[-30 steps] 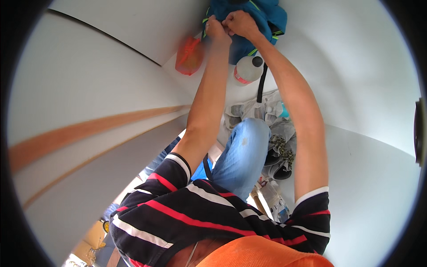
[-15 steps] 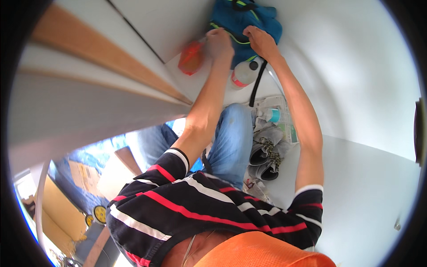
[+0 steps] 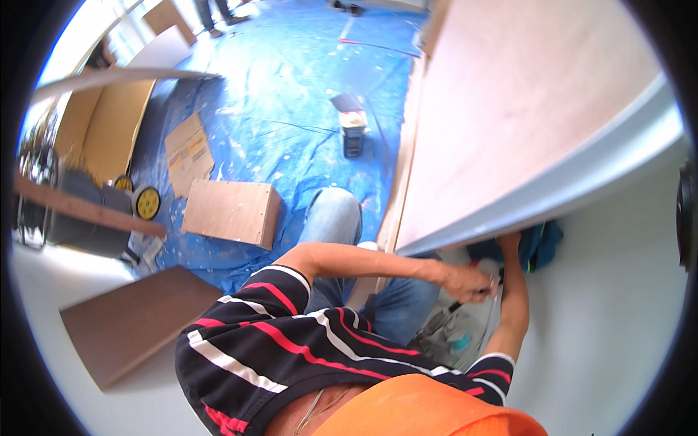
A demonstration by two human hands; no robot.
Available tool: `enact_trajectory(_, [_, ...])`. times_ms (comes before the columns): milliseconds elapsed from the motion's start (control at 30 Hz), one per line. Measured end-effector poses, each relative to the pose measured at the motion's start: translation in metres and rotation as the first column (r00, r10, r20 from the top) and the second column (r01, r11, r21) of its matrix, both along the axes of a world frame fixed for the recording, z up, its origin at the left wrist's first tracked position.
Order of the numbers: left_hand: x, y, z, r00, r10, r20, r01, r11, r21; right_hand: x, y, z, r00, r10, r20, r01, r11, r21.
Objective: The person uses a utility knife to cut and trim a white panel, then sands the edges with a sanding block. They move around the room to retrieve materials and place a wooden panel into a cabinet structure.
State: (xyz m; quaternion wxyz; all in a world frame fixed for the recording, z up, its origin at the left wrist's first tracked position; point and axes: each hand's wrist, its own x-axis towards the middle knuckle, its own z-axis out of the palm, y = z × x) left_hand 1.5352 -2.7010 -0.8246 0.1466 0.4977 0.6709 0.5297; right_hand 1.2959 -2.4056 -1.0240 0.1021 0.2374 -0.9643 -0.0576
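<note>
My left hand is closed, fingers curled in front of my right forearm. A small dark and shiny bit shows at its fingertips, too small to name. Beyond it, my right hand reaches down to the teal bag in the corner. Its fingers are hidden by the bag and the edge of a pale panel. Below my left hand, a clear bottle with a turquoise label lies beside grey shoes, partly covered by my arm and knee.
Blue plastic sheeting covers the floor to the left. On it stand a wooden box and a dark open-topped container. A brown board lies near left, by a yellow-wheeled cart. A person's legs show far off.
My view has swung left, bringing the blue-covered floor into sight. My left hand has drawn back from the bag toward me, while my right hand stays by it.
</note>
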Motion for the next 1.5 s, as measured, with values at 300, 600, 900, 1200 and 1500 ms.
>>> enact_trajectory(300, [0.050,-0.021,-0.001,0.961,-0.203,-0.186,0.142,0.944,-0.298,-0.011,-0.003,0.002,0.961,0.252,0.116,-0.247,0.967,-0.057])
enact_trajectory(600, [0.061,-0.107,0.133,0.923,-0.385,-0.011,0.383,0.921,-0.071,-0.017,-0.014,-0.008,0.978,0.105,0.178,-0.047,0.951,-0.305])
enact_trajectory(900, [0.084,-0.255,0.222,0.908,0.313,-0.278,-0.106,0.815,0.569,-0.006,-0.016,0.026,0.872,-0.121,0.475,0.453,0.570,-0.686])
enact_trajectory(1200, [0.184,-0.308,0.312,0.232,0.823,-0.519,-0.030,0.540,0.841,0.011,-0.038,0.056,0.795,0.214,0.568,0.394,0.531,-0.751])
enact_trajectory(1500, [0.180,-0.293,0.266,-0.022,0.946,-0.323,-0.143,0.317,0.938,0.002,-0.052,0.079,0.666,0.020,0.746,0.436,0.801,-0.411])
